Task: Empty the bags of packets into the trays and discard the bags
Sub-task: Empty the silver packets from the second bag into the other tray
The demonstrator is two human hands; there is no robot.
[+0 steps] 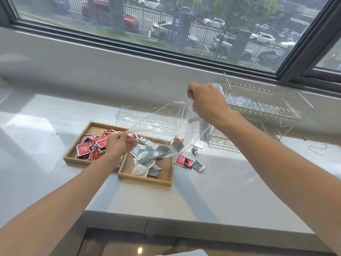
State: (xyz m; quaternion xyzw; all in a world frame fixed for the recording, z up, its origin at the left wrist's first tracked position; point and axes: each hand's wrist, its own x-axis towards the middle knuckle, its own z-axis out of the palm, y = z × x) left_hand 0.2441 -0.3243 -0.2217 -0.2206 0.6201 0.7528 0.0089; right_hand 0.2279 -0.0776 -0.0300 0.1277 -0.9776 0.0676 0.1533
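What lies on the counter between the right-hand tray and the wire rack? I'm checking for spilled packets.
In the head view, several packets lie loose there: a red packet and a grey packet right of the right-hand tray, more nearer the wire rack.

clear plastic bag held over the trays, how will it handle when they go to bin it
The clear plastic bag looks floppy: it sags and wrinkles between the left hand and right hand. Probably very light, since pinches at two edges hold it up. Likely slippery and apt to drift, so crumpling it first seems wise.
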